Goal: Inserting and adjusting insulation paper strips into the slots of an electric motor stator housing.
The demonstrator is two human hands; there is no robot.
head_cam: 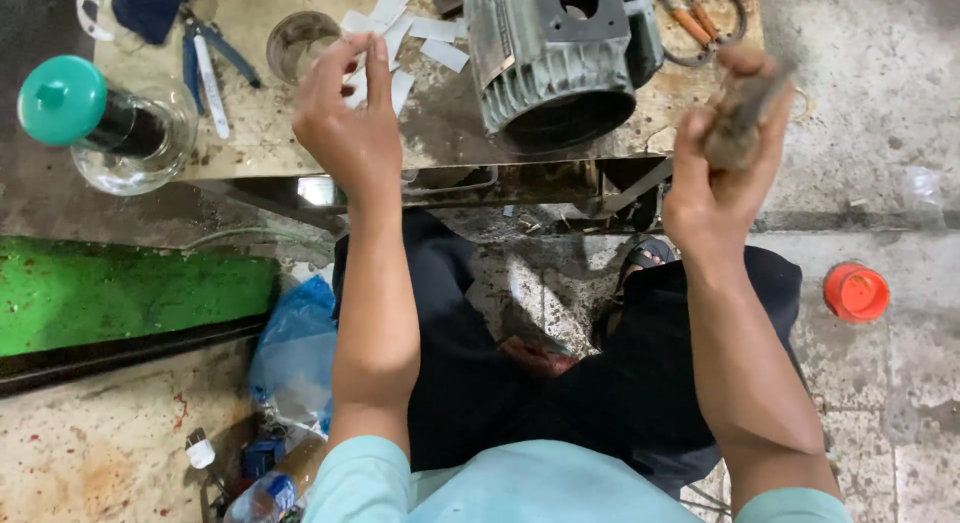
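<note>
A low workbench (250,143), stained and cluttered, is seen from above, with the person seated before it on a paved floor. On its far edge a grey electric motor housing (555,58) is laid on its side, its open bore turned toward the person, probably so that the inside can be reached. Left of it, a clear glass jar (135,148) with a teal-capped bottle (62,100) standing in it is kept at the bench corner, out of the working area. Blue-handled pliers (215,68) lie flat nearby. White paper strips (415,28) are scattered just beside the housing. One strip is pinched between thumb and fingertips of the left hand (345,123), raised above the bench. A brownish, blurred tool is gripped in the closed right hand (725,168), held upright near the housing; its kind cannot be told.
</note>
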